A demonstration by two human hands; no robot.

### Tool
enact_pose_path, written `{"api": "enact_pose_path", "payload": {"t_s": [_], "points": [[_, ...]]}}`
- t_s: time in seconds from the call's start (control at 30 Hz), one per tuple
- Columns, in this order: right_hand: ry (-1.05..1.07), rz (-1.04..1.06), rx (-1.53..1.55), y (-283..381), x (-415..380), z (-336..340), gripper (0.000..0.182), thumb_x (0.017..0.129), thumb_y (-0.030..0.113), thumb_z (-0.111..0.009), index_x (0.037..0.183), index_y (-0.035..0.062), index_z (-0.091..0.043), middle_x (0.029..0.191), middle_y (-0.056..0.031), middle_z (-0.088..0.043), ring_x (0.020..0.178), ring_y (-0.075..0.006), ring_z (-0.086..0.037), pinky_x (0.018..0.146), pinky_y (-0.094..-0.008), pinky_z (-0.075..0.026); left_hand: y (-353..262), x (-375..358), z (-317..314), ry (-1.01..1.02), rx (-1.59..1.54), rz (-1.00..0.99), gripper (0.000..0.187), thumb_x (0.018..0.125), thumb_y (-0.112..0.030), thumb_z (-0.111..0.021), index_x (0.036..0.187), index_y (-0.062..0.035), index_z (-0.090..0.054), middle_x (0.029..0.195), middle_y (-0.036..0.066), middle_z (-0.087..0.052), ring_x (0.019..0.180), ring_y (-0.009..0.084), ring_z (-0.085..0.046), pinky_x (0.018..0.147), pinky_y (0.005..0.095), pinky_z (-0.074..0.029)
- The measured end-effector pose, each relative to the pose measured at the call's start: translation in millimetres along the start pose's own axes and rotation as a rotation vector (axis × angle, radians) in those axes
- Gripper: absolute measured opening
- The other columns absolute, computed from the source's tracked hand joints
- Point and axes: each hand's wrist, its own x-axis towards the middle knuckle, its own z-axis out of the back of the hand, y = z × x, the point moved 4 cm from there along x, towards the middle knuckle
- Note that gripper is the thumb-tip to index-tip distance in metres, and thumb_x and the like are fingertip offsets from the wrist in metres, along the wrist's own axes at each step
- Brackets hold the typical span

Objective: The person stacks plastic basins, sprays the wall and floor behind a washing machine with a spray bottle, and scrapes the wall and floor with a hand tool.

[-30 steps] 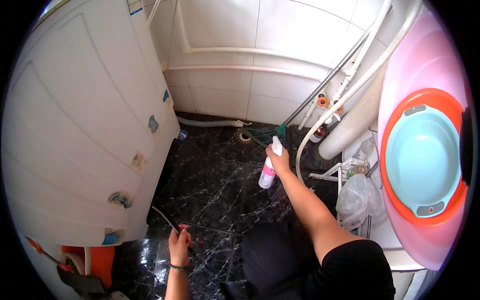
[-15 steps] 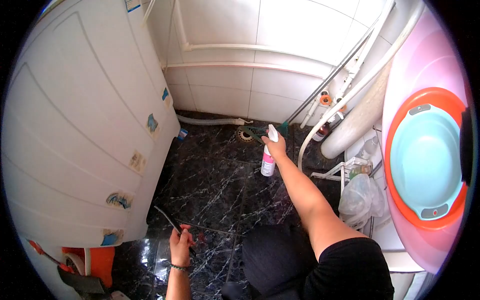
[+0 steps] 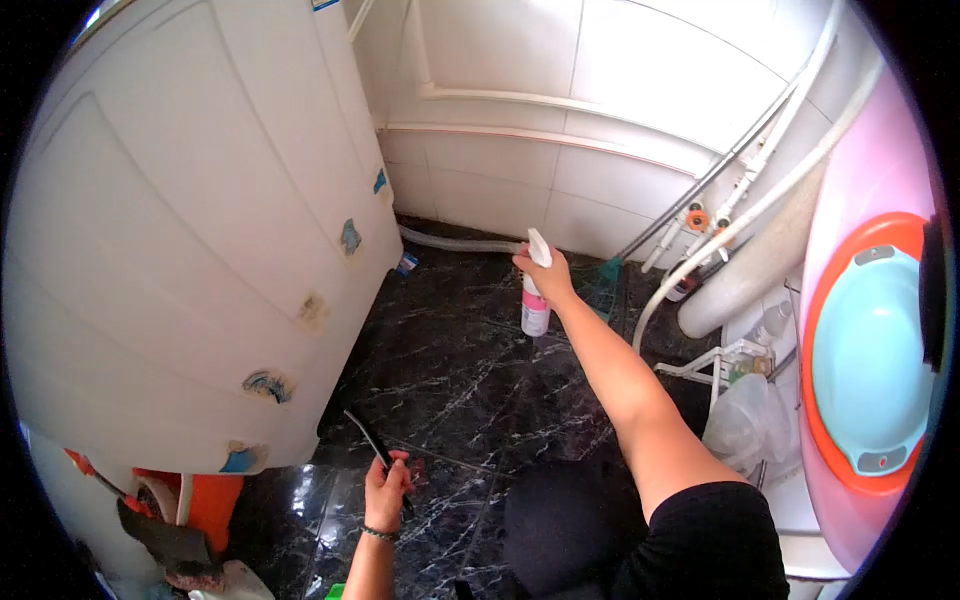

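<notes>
In the head view, my right hand (image 3: 553, 280) is wrapped round the neck of a spray bottle (image 3: 535, 316) with a white trigger top and a pink-and-white label. The bottle is upright, over the dark floor near the back wall. Lower down, my left hand (image 3: 384, 496) is closed round a slim black-handled tool (image 3: 368, 434), whose thin, slightly curved end points up and left. What kind of tool it is I cannot tell. Dark marbled tiles (image 3: 440, 370) lie beneath both hands.
A large white appliance panel (image 3: 200, 230) leans along the left. A grey hose (image 3: 455, 243) runs along the back wall. To the right are a thick pipe (image 3: 750, 265), a white rack (image 3: 720, 362), a plastic bag (image 3: 745, 415) and a light-blue basin (image 3: 868, 350) inside an orange one.
The view has swung left, so the surroundings sit further right. My right hand has carried the spray bottle a little left across the floor, over the drain area. My left hand keeps its grip.
</notes>
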Motion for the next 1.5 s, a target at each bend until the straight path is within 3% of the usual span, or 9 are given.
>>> {"api": "enact_pose_path", "payload": {"t_s": [0.23, 0.3, 0.43, 0.6, 0.73, 0.9, 1.13, 1.23, 1.5], "points": [[-0.069, -0.09, -0.259, 25, 37, -69, 0.038, 0.071, 0.037, -0.073, 0.088, 0.0032, -0.069, 0.081, -0.0175, -0.068, 0.079, -0.0344, -0.065, 0.071, -0.0421, -0.049, 7, -6, 3, -0.043, 0.019, 0.036, 0.016, 0.094, -0.014, -0.05, 0.103, -0.0034, -0.056, 0.068, -0.003, -0.05, 0.058, 0.0065, -0.046, 0.054, 0.0224, -0.041], [0.189, -0.199, -0.369, 19, 43, -95, 0.039, 0.071, 0.037, -0.074, 0.091, 0.0037, -0.069, 0.084, -0.0167, -0.068, 0.079, -0.0331, -0.066, 0.072, -0.0412, -0.049, 14, -10, 5, -0.087, -0.019, 0.089, 0.016, 0.093, -0.013, -0.05, 0.103, -0.0029, -0.056, 0.067, -0.002, -0.05, 0.058, 0.0067, -0.047, 0.054, 0.0228, -0.041], [0.231, 0.007, -0.225, 20, 46, -134, 0.044, 0.07, 0.037, -0.075, 0.097, 0.0038, -0.067, 0.086, -0.017, -0.067, 0.087, -0.0302, -0.065, 0.075, -0.0391, -0.049, 21, -18, 3, -0.078, -0.035, 0.098, 0.016, 0.094, -0.012, -0.05, 0.104, -0.0018, -0.056, 0.067, -0.002, -0.05, 0.059, 0.0074, -0.048, 0.054, 0.0241, -0.042], [0.109, 0.099, -0.462, 10, 61, -149, 0.038, 0.069, 0.033, -0.075, 0.092, 0.0038, -0.069, 0.093, -0.0206, -0.067, 0.089, -0.0408, -0.06, 0.08, -0.0453, -0.048, 35, -24, 2, -0.113, -0.055, 0.164, 0.016, 0.094, -0.012, -0.049, 0.105, -0.0018, -0.055, 0.067, -0.001, -0.049, 0.059, 0.0078, -0.047, 0.055, 0.0245, -0.044], [0.092, 0.061, -0.53, -3, 64, -149, 0.039, 0.068, 0.034, -0.075, 0.093, 0.0049, -0.07, 0.093, -0.0209, -0.067, 0.092, -0.0391, -0.06, 0.081, -0.0448, -0.048, 35, -23, -1, -0.078, -0.05, 0.182, 0.015, 0.094, -0.015, -0.051, 0.106, -0.006, -0.056, 0.072, -0.002, -0.051, 0.062, 0.0071, -0.047, 0.056, 0.0249, -0.047], [0.18, -0.213, -0.281, -46, 67, -136, 0.044, 0.062, 0.036, -0.08, 0.091, 0.0048, -0.07, 0.092, -0.0177, -0.068, 0.09, -0.0331, -0.064, 0.08, -0.0397, -0.049, 32, -20, -8, -0.079, -0.035, 0.191, 0.015, 0.094, -0.013, -0.049, 0.105, -0.0035, -0.055, 0.068, -0.001, -0.05, 0.06, 0.0076, -0.048, 0.056, 0.0234, -0.044], [0.019, -0.418, -0.284, -41, 54, -88, 0.045, 0.065, 0.031, -0.081, 0.097, 0.0024, -0.066, 0.09, -0.0158, -0.068, 0.086, -0.027, -0.066, 0.073, -0.0391, -0.051, 39, -22, -10, -0.033, -0.053, 0.157, 0.016, 0.094, -0.013, -0.05, 0.105, -0.0024, -0.055, 0.068, -0.001, -0.05, 0.061, 0.0083, -0.048, 0.055, 0.0242, -0.043], [0.127, -0.374, -0.1, -37, 52, -86, 0.037, 0.068, 0.023, -0.081, 0.095, 0.0027, -0.066, 0.089, -0.0124, -0.067, 0.078, -0.0218, -0.063, 0.067, -0.0375, -0.05, 41, -25, -12, -0.041, -0.082, 0.178, 0.016, 0.094, -0.012, -0.05, 0.105, -0.0017, -0.055, 0.068, -0.001, -0.05, 0.06, 0.0082, -0.048, 0.055, 0.0241, -0.042], [0.144, 0.026, -0.137, -14, 61, -101, 0.04, 0.067, 0.028, -0.081, 0.095, 0.0031, -0.066, 0.087, -0.0139, -0.068, 0.08, -0.0256, -0.064, 0.072, -0.0369, -0.048, 37, -25, -17, -0.015, -0.05, 0.175, 0.016, 0.094, -0.012, -0.051, 0.105, -0.0022, -0.055, 0.067, -0.001, -0.05, 0.058, 0.0077, -0.048, 0.053, 0.0229, -0.041]]}}
